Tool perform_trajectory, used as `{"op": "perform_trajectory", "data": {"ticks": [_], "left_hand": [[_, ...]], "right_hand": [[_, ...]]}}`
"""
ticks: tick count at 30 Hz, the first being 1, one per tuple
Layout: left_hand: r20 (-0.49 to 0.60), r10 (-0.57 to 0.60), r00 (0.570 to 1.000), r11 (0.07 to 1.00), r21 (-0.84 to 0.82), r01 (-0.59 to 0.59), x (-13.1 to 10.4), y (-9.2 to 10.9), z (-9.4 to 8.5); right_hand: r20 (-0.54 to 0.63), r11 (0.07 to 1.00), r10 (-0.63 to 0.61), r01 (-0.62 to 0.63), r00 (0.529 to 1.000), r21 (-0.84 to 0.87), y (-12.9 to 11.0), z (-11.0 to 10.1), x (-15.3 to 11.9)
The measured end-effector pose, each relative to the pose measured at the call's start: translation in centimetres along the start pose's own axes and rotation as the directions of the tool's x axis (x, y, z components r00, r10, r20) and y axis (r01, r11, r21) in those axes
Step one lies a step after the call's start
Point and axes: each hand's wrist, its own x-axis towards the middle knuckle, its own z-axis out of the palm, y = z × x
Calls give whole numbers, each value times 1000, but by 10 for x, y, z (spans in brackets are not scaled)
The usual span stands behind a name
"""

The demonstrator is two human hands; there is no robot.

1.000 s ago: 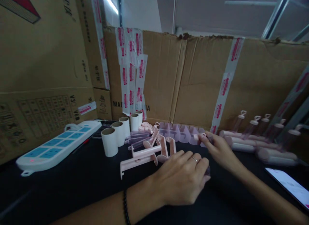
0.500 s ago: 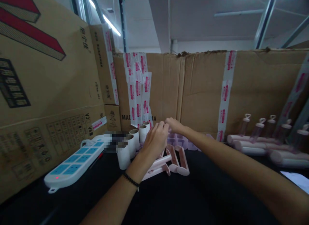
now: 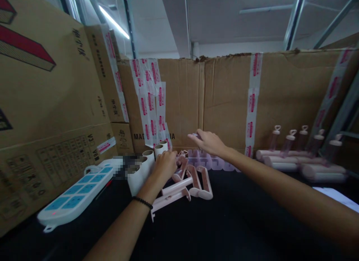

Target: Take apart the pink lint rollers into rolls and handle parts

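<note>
Change: hands split. Half a second ago they met over the pile; now the right hand (image 3: 210,142) is up at 2 o'clock from the left hand (image 3: 165,166), against the cardboard backdrop (image 3: 224,104). Right fingers look pinched on a small, see-through lilac plastic piece (image 3: 195,135), mostly hidden, so its shape is unclear.

Left hand has dropped to the loose parts, just beside the white hollow rolls with brown cores (image 3: 134,184) at 9 o'clock from it. Fingertips hidden; can't tell if they grip anything. Glossy pale-pink plastic brackets (image 3: 207,182) lie at 4 o'clock from it on the black worktop (image 3: 238,216), unmoved; the translucent lilac plastic strip (image 3: 215,163) sits at 3 o'clock, behind them.

Meaning, as I judge it: hands now on separate jobs, right one keeping its piece, left one at the supply. Joining not evident.
</note>
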Motion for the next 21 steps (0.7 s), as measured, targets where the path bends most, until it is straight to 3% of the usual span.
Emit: {"op": "perform_trajectory", "data": {"ticks": [5, 10, 15, 21], "left_hand": [[66, -16, 998, 1000, 24, 14, 4, -5, 10], [81, -11, 997, 1000, 17, 9, 7, -7, 11], [87, -4, 996, 1000, 25, 2, 9, -6, 9], [95, -10, 995, 1000, 29, 8, 14, -8, 8]], "right_hand": [[63, 995, -83, 87, 995, -56, 46, -16, -70], [165, 981, -189, 194, 968, -11, 77, -14, -134], [247, 961, -277, 270, 929, 64, 96, -11, -149], [296, 931, -361, 358, 884, 68, 97, -14, -148]]}}
